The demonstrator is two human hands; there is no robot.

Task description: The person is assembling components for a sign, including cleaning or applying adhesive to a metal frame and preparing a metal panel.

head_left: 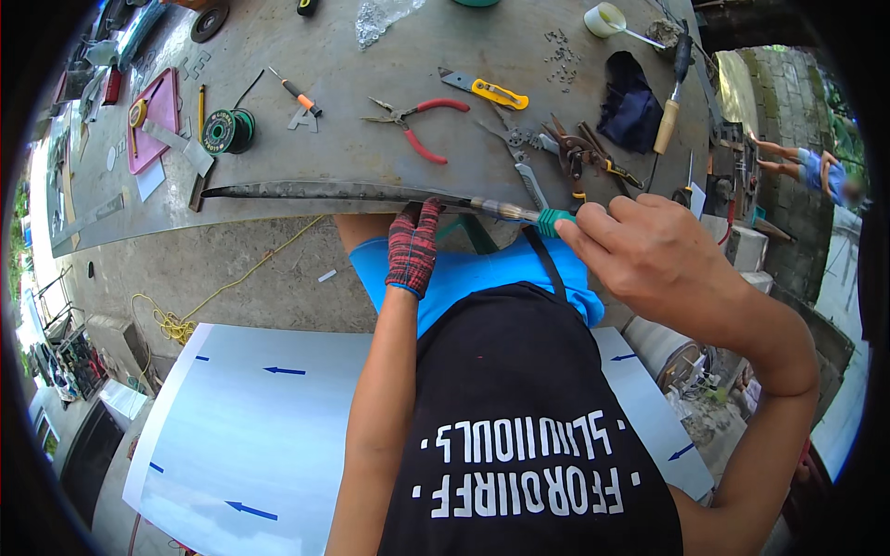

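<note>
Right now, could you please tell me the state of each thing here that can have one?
Long-nose pliers: open, handles spread.
Yellow utility knife: lying down; blade extension unclear.
White cup: uncovered, pale contents showing.
Yellow cord: partly coiled, partly trailing.
Dark cloth: bunched.
Clear plastic: crumpled.
Left hand: gloved, at the dark metal strip; grip unclear.
Right hand: bare, closed around the green-handled tool.

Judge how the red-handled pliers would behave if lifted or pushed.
The red-handled pliers would probably swing at the pivot when lifted, since they lie spread open. Their visible metal suggests a stiff tool, fairly heavy for its size. Lying flat on the table, they seem likelier to slide than roll if pushed.
</note>
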